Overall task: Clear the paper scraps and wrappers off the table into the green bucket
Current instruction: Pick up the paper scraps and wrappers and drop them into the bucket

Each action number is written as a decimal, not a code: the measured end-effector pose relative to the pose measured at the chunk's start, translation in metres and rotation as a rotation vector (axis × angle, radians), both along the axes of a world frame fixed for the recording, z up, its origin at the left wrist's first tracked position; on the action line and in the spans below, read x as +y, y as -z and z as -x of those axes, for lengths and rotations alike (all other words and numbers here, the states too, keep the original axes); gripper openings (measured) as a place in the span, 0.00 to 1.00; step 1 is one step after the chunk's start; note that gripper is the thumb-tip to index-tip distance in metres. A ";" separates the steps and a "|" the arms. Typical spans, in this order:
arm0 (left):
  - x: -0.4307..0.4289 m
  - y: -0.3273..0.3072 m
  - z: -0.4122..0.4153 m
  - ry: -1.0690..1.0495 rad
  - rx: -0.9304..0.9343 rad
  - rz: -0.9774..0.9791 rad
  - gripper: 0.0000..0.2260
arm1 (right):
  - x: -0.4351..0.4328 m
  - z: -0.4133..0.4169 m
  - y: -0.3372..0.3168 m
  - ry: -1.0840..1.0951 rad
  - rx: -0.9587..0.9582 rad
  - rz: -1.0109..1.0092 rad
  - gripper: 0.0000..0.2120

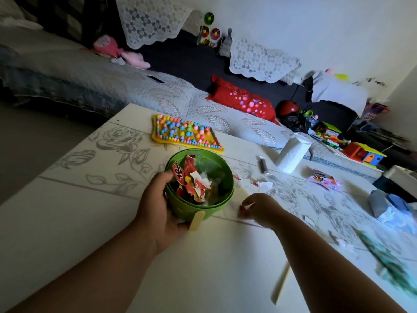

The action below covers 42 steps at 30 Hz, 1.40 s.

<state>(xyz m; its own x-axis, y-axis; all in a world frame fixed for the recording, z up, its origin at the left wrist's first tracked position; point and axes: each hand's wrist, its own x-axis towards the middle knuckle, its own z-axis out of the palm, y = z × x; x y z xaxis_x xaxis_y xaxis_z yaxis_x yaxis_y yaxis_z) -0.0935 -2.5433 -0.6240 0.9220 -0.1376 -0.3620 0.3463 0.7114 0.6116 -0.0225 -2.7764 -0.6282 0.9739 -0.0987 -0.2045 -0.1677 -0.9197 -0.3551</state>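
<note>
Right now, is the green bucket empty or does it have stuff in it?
Partly filled: torn red and white wrappers lie inside the green bucket.

Bucket (212,210): green, with a pale cream tab. Scraps (191,181) inside: red, white and yellow. Loose scrap (242,207): red. Table (67,211): cream, printed with grey line-drawn roses and leaves. Mat (185,132): yellow, studded in pink, blue, green and orange. Wrapper (325,179): pink, white print. Cushion (243,100): red, pink and pale dots. Quilt (203,109): pale grey, leaf pattern. Lace (151,19): white, floral.
</note>
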 end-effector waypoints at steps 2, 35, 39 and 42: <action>0.000 0.000 0.000 -0.003 -0.009 0.002 0.18 | 0.002 0.002 0.001 -0.005 -0.001 0.001 0.13; -0.008 -0.009 0.008 -0.067 -0.020 0.041 0.10 | -0.003 0.023 -0.053 0.131 -0.222 0.227 0.11; -0.009 -0.008 0.004 -0.080 -0.015 0.052 0.11 | -0.031 0.018 -0.019 0.156 0.036 0.209 0.25; -0.010 -0.006 0.001 -0.075 -0.011 0.055 0.12 | -0.036 0.013 -0.008 0.166 0.077 0.206 0.18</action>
<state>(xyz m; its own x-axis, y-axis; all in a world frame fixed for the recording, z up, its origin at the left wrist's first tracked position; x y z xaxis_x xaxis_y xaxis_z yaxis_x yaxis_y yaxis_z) -0.0944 -2.5531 -0.6181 0.9345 -0.0870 -0.3453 0.2838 0.7675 0.5749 -0.0353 -2.8122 -0.6205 0.9230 -0.3033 -0.2367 -0.3420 -0.9287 -0.1436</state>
